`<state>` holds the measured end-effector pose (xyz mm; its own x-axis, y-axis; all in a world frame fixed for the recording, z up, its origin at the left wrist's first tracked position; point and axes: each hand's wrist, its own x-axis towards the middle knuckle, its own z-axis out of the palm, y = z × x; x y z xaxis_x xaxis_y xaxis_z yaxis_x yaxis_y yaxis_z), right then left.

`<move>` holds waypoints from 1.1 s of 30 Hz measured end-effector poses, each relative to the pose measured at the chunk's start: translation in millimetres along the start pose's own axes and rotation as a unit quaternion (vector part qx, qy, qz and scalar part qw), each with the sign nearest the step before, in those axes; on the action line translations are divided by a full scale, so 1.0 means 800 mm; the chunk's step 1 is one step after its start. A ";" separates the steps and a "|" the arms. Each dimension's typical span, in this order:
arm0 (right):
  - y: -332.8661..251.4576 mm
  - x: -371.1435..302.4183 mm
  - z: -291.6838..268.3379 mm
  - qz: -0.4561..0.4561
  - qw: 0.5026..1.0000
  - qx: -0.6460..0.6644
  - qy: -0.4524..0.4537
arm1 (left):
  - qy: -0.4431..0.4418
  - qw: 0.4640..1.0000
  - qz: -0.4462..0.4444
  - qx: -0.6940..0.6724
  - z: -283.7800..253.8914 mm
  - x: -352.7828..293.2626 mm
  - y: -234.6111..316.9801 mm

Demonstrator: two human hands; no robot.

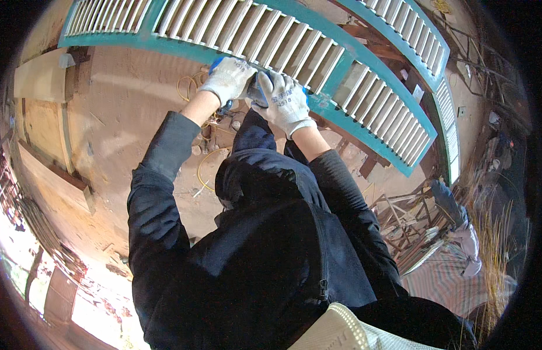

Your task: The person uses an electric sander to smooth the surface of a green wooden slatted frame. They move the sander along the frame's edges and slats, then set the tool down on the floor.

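Note:
A long teal louvered shutter panel [180,48] with whitish slats [281,39] stretches across the far side. At its near edge, my gloved left hand [231,80] is closed, knuckles up, fingers curled out of sight. Close beside it, my right hand [284,104] in a matching white glove with blue-grey coating is also closed, its thumb toward the left hand. A dark object [254,88] shows in the narrow gap between them, largely covered by the gloves. What either hand grips is hidden.
More louvered panels [404,30] stand at the far right. A yellow hose or cord [202,170] loops on the dirt floor among small debris. Wooden boxes or boards [44,77] lie at left. Thin wooden pieces [402,216] and a striped cloth [443,277] are at right.

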<state>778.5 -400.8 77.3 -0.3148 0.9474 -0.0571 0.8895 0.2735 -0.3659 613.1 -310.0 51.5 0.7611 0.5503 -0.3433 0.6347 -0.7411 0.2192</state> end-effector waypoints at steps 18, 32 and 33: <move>0.088 -0.123 -0.025 0.079 0.996 -0.005 -0.036 | 0.012 0.989 0.114 -0.091 0.027 0.067 0.148; 0.033 -0.036 0.001 0.025 0.999 0.012 -0.037 | -0.016 1.000 -0.015 -0.017 0.006 0.007 0.049; 0.041 -0.049 -0.003 0.026 0.999 0.012 -0.040 | -0.005 0.999 -0.020 -0.026 0.012 0.012 0.065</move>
<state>820.6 -428.5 70.1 -0.2953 0.9435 -0.1503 0.8972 0.2198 -0.3831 651.9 -346.7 50.8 0.7335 0.5749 -0.3626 0.6710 -0.6976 0.2513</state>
